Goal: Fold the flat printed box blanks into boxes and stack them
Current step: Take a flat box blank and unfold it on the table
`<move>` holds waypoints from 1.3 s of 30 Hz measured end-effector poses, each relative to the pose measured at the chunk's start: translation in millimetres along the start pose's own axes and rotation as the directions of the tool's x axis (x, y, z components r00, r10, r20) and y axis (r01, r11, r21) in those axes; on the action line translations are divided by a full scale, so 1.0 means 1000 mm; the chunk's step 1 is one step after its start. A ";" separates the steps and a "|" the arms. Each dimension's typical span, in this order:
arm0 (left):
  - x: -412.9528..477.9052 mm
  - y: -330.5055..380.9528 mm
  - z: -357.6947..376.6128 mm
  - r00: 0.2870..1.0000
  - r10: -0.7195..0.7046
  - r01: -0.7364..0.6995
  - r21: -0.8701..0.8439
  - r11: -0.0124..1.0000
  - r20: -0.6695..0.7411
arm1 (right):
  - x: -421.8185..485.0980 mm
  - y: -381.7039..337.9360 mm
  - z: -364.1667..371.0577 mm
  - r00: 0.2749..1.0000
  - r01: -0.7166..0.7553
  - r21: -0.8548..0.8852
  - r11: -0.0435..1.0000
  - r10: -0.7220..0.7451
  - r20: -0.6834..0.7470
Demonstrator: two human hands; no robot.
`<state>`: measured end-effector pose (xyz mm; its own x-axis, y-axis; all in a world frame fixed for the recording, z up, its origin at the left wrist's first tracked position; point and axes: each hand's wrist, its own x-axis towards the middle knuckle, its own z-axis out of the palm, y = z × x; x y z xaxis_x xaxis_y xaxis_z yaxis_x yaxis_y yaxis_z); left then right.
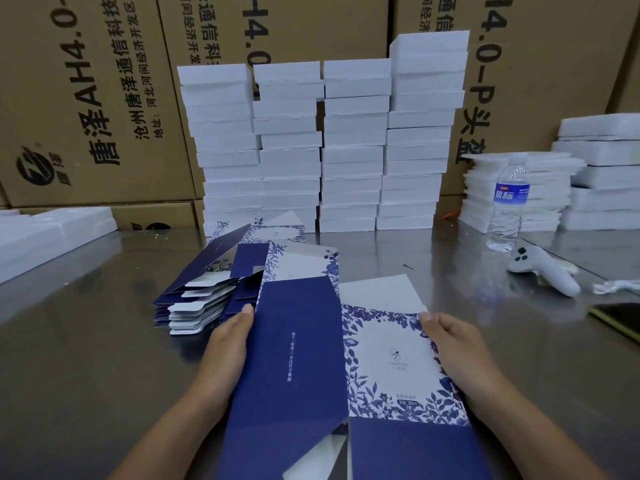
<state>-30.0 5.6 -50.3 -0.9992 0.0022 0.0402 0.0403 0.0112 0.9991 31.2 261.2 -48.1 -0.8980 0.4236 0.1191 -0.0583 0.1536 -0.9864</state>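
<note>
Near the desk (104, 341) edge, both hands' fingers (239, 318) pinch the blue printed box blank (311, 358); uneven squeezing could crease it off its scores.

Packing warehouse: large printed brown cardboard cartons (104, 98) are lining twelve o'clock behind stacked white foam trays (349, 150).

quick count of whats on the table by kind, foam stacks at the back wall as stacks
tall white foam stacks: 4
water bottle: 1
white controller: 1
phone: 1
pile of flat blue blanks: 1
blank held by left hand and right hand: 1
total: 9
</note>
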 end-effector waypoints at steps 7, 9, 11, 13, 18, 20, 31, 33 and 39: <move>0.005 -0.006 -0.005 0.997 0.080 -0.079 0.119 0.990 -0.003 | 0.001 -0.001 0.002 0.997 -0.068 0.135 0.989 0.070 -0.009; 0.005 -0.007 -0.006 0.997 0.081 -0.082 0.119 0.989 0.014 | 0.003 0.000 0.000 0.997 -0.080 0.149 0.986 0.082 -0.006; 0.004 -0.007 -0.006 0.998 0.061 -0.062 0.052 0.997 0.025 | 0.004 -0.001 -0.001 0.996 -0.084 0.142 0.986 0.088 -0.021; 0.001 -0.003 -0.003 0.997 0.027 -0.022 -0.076 0.997 0.068 | 0.005 0.000 -0.002 0.995 -0.071 0.135 0.988 0.081 -0.066; -0.005 0.006 0.002 0.942 -0.097 0.185 -0.253 0.950 0.322 | 0.007 0.005 -0.004 0.978 -0.070 0.171 0.983 0.101 -0.180; -0.005 0.004 -0.001 0.933 -0.102 0.161 -0.147 0.976 0.345 | 0.006 0.004 -0.006 0.973 -0.083 0.226 0.971 0.127 -0.190; -0.002 0.001 -0.007 0.996 0.038 -0.029 -0.109 0.994 0.086 | 0.004 0.008 0.001 0.999 0.022 0.084 0.996 -0.019 -0.036; -0.001 0.000 -0.007 0.995 0.044 -0.033 -0.122 0.992 0.093 | 0.003 0.008 0.001 0.999 0.034 0.064 0.997 -0.032 -0.036; 0.000 0.001 -0.003 0.953 -0.025 0.134 -0.349 0.928 0.301 | 0.002 0.008 0.001 0.997 0.008 0.041 0.999 -0.004 -0.083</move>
<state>-29.9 2.6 -49.4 -0.9530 0.3027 0.0101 -0.0975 -0.3380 0.9361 28.4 262.6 -55.8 -0.8585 0.4954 0.1322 -0.0832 0.1199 -0.9893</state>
